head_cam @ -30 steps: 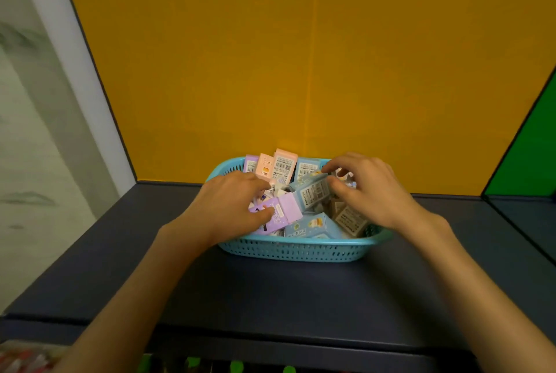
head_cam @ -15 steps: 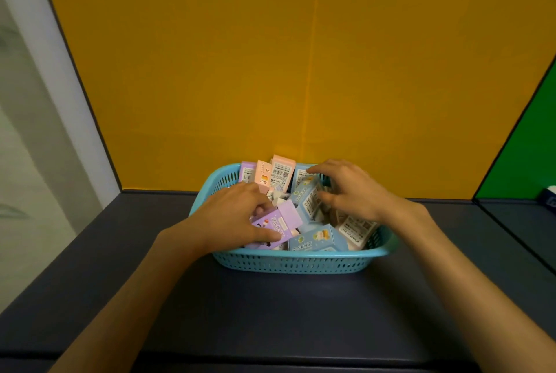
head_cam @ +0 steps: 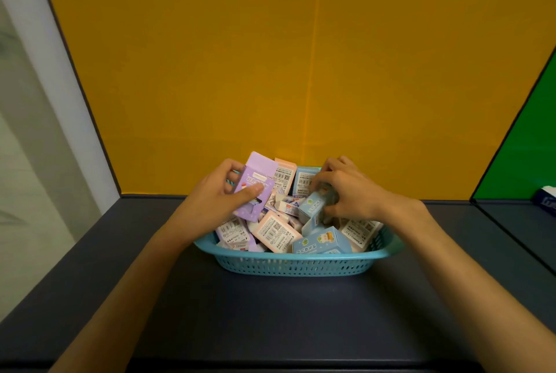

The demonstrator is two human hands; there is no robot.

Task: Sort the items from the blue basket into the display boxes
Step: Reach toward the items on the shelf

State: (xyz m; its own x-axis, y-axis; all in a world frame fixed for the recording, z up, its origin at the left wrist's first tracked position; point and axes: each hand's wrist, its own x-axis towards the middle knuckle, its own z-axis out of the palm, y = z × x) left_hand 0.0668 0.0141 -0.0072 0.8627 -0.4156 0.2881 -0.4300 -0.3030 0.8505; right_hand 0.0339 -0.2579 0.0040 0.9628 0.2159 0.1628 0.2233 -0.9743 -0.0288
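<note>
The blue basket (head_cam: 296,264) stands on the dark shelf, against the yellow back wall, filled with several small purple, pink and light-blue boxes. My left hand (head_cam: 215,198) grips a purple box (head_cam: 255,184), tilted upright above the basket's left side, thumb across its front. My right hand (head_cam: 350,192) has its fingers curled round a light-blue box (head_cam: 313,210) in the basket's middle. A pink box (head_cam: 275,231) and another light-blue box (head_cam: 322,242) lie near the front rim. No display boxes are in view.
The dark shelf top (head_cam: 270,318) stretches in front of the basket. A green panel (head_cam: 523,147) closes the right side, with a blue-and-white package (head_cam: 546,199) beyond it. A white frame (head_cam: 45,72) borders the left.
My left hand has lifted the purple box up out of the pile and tilted it upright. My right hand has closed on a light-blue box. The camera has come closer to the basket.
</note>
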